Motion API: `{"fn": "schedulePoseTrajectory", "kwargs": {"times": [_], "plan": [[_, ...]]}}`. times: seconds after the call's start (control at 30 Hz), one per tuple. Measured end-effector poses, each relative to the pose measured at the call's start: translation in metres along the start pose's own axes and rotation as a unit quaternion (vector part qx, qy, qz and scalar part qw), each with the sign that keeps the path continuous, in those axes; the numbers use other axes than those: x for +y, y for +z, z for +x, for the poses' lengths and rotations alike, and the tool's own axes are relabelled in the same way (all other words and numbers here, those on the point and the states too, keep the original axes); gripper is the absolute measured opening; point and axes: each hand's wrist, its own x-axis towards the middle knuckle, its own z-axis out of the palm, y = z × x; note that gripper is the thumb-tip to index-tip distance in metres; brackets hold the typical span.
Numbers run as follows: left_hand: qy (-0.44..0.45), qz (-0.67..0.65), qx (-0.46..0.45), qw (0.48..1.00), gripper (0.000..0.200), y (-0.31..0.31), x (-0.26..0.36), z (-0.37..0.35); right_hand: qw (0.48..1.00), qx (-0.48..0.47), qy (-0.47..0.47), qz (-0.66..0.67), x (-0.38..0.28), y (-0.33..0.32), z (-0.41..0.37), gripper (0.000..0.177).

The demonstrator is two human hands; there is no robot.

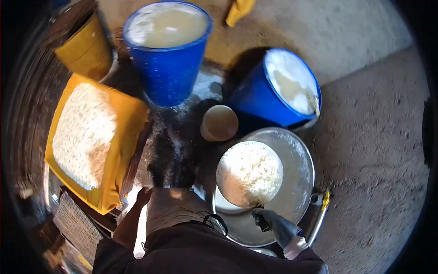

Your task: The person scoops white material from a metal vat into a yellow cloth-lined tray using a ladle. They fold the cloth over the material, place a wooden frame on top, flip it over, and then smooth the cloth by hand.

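A dark glove covers my right hand (pixel 276 224), its fingers closed at the near rim of a round bowl (pixel 218 176) heaped with white crumbly stuff (pixel 255 166). Beneath the bowl lies a wide metal basin (pixel 294 171), with a pale round thing (pixel 228 205) partly hidden inside it. My left hand (pixel 144 195) is low at my side, close to the corner of a yellow cloth (pixel 112 194) that lines a container of white grated-looking matter (pixel 84 132). Shadow hides the left fingers.
Two blue buckets (pixel 166 73) (pixel 258 93) hold cloudy liquid with white foam. Between them and the basin stands a small beige tub (pixel 219 123). A yellow container (pixel 89 48) is at upper left, a metal pipe with a yellow part (pixel 319 219) at right.
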Motion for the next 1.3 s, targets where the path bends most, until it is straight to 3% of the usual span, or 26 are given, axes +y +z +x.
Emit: {"fn": "schedulePoseTrajectory", "kwargs": {"times": [0.03, 0.07, 0.1, 0.17, 0.23, 0.27, 0.33, 0.37, 0.4, 0.43, 0.5, 0.57, 0.63, 0.67, 0.77, 0.8, 0.87, 0.9, 0.97, 1.07, 1.17, 1.2, 1.23, 1.27, 1.3], "plan": [[-0.044, -0.044, -0.096, 0.993, 0.046, -0.012, -0.053, -0.015, 1.0, -0.022, 0.012, 0.009, -0.002, 0.012, -0.01, 0.02], [-0.207, -0.212, -0.037, 0.954, 0.045, -0.009, -0.095, -0.046, 0.999, -0.046, 0.019, -0.003, -0.006, 0.025, -0.019, 0.018], [-0.305, -0.267, -0.056, 0.912, 0.046, -0.025, -0.116, -0.069, 0.998, -0.049, 0.012, -0.028, -0.008, 0.042, -0.023, 0.018], [-0.382, -0.335, -0.025, 0.861, 0.049, -0.043, -0.169, -0.098, 0.991, -0.123, 0.035, 0.044, -0.021, 0.088, -0.029, 0.017], [-0.374, -0.377, 0.08, 0.844, 0.054, -0.053, -0.208, -0.118, 0.991, -0.089, 0.03, -0.1, -0.038, 0.173, -0.07, 0.017], [-0.371, -0.423, 0.133, 0.816, 0.062, -0.055, -0.222, -0.116, 0.987, -0.137, 0.055, -0.071, -0.041, 0.193, -0.066, 0.019], [-0.354, -0.572, 0.17, 0.72, 0.076, -0.088, -0.235, -0.113, 0.973, -0.184, 0.058, -0.127, -0.056, 0.245, -0.054, 0.019], [-0.307, -0.625, 0.192, 0.691, 0.084, -0.106, -0.234, -0.108, 0.963, -0.22, 0.06, -0.144, -0.061, 0.271, -0.048, 0.019], [-0.227, -0.722, 0.198, 0.624, 0.093, -0.116, -0.245, -0.094, 0.953, -0.251, 0.064, -0.156, -0.066, 0.295, -0.044, 0.02], [-0.219, -0.731, 0.242, 0.6, 0.102, -0.143, -0.223, -0.089, 0.952, -0.242, 0.047, -0.183, -0.07, 0.321, -0.041, 0.02], [-0.105, -0.721, 0.282, 0.624, 0.111, -0.221, -0.144, -0.106, 0.939, -0.268, -0.003, -0.215, -0.065, 0.388, -0.076, 0.021], [-0.015, -0.751, 0.285, 0.596, 0.095, -0.249, -0.13, -0.093, 0.927, -0.29, -0.083, -0.225, -0.049, 0.463, -0.138, 0.022], [0.118, -0.72, 0.311, 0.609, 0.077, -0.256, -0.131, -0.067, 0.907, -0.318, -0.176, -0.21, -0.018, 0.528, -0.206, 0.023], [0.122, -0.716, 0.319, 0.608, 0.077, -0.262, -0.128, -0.07, 0.895, -0.336, -0.21, -0.202, -0.004, 0.553, -0.227, 0.023], [0.178, -0.528, 0.397, 0.729, 0.07, -0.274, -0.106, -0.091, 0.791, -0.411, -0.347, -0.292, -0.006, 0.587, -0.184, 0.027], [0.181, -0.525, 0.4, 0.729, 0.07, -0.279, -0.104, -0.09, 0.812, -0.428, -0.277, -0.285, -0.021, 0.608, -0.145, 0.024], [0.048, -0.694, 0.296, 0.654, 0.074, -0.283, -0.104, -0.092, 0.855, -0.439, -0.108, -0.252, -0.044, 0.647, -0.085, 0.018], [0.048, -0.693, 0.299, 0.655, 0.074, -0.28, -0.109, -0.088, 0.876, -0.427, -0.011, -0.225, -0.054, 0.665, -0.064, 0.016], [-0.012, -0.686, 0.314, 0.656, 0.076, -0.275, -0.121, -0.076, 0.859, -0.393, -0.148, -0.291, -0.053, 0.685, -0.074, 0.019], [0.006, -0.696, 0.305, 0.65, 0.075, -0.273, -0.126, -0.072, 0.882, -0.355, -0.134, -0.278, -0.091, 0.708, 0.015, 0.019], [-0.008, -0.708, 0.296, 0.641, 0.073, -0.283, -0.112, -0.083, 0.887, -0.168, -0.361, -0.233, -0.127, 0.715, 0.024, 0.018], [-0.031, -0.713, 0.297, 0.635, 0.071, -0.288, -0.104, -0.087, 0.874, -0.089, -0.427, -0.213, -0.139, 0.715, 0.004, 0.018], [-0.035, -0.707, 0.291, 0.644, 0.071, -0.289, -0.103, -0.088, 0.818, -0.048, -0.541, -0.191, -0.172, 0.711, 0.021, 0.019], [-0.093, -0.608, 0.334, 0.714, 0.068, -0.292, -0.105, -0.09, 0.747, -0.004, -0.644, -0.168, -0.208, 0.701, 0.04, 0.021], [-0.09, -0.536, 0.397, 0.739, 0.063, -0.281, -0.122, -0.08, 0.727, -0.029, -0.679, -0.1, -0.231, 0.683, 0.032, 0.017]]}}
